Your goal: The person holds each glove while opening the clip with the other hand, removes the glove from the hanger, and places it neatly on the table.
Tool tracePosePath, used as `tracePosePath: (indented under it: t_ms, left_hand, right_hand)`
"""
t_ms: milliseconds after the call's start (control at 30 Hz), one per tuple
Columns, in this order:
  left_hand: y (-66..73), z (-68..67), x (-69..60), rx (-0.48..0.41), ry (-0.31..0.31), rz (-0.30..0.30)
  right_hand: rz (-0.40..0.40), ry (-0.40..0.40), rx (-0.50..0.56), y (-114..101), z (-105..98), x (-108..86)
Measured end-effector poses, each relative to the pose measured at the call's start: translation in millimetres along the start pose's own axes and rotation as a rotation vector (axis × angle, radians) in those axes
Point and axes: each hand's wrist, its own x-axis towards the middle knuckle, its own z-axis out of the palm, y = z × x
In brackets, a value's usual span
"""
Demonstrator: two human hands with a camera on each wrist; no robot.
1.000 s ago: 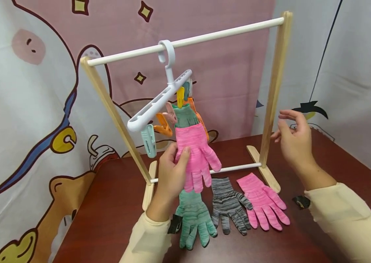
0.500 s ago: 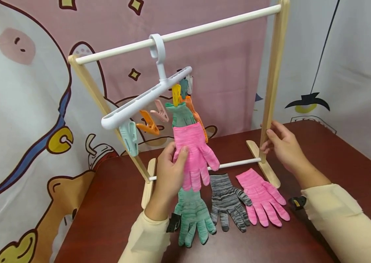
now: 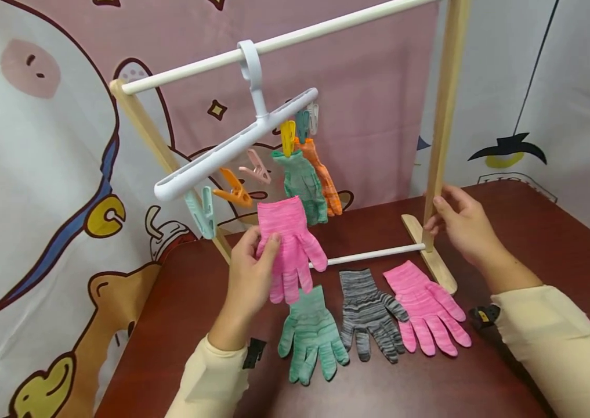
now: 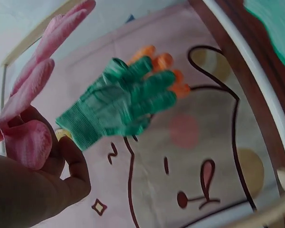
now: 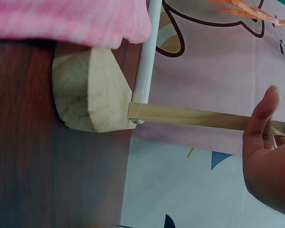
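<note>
head view: the rack [image 3: 447,98] stands on a reddish-brown table [image 3: 404,389] before printed cloth [image 3: 368,116].

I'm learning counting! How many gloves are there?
6: pink glove in the left hand; green glove and orange glove hanging; another green glove, grey glove and another pink glove on the table.

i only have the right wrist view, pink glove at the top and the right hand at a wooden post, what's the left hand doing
Observer: The left hand holds a second pink glove, cuff uppermost.
Operator: ok and what's next to the one in my view
Observer: A gray striped glove lies to the left of your pink glove in the head view.
Operator: any free spot up there
Observer: Yes, an orange clip holds no glove.
</note>
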Motion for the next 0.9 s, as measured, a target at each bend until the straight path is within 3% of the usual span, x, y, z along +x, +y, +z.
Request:
tracePosePath:
  t_ms: [233, 567, 733, 900]
  left_hand:
    - [-17.7, -25.6, -11.6, 0.066, -0.011, -0.038]
    - [-44.8, -59.7, -28.2, -0.017, -0.135, -0.398]
    - [-58.3, -71.2, -40.6, -0.019, -0.184, -0.49]
    - [-70.8, -79.9, -51.9, 0.012, -0.226, -0.538]
  right_hand:
    - [-0.021, -0.012, 0.09, 1.6, -2.4, 0.2]
    - [-0.005, 0.002, -0.03, -2.1, 0.7, -2.3]
    - [-0.004, -0.001, -0.025, -2.8, 1.3, -1.7]
    - [-0.004, 0.005, -0.018, -1.5, 0.2, -0.8]
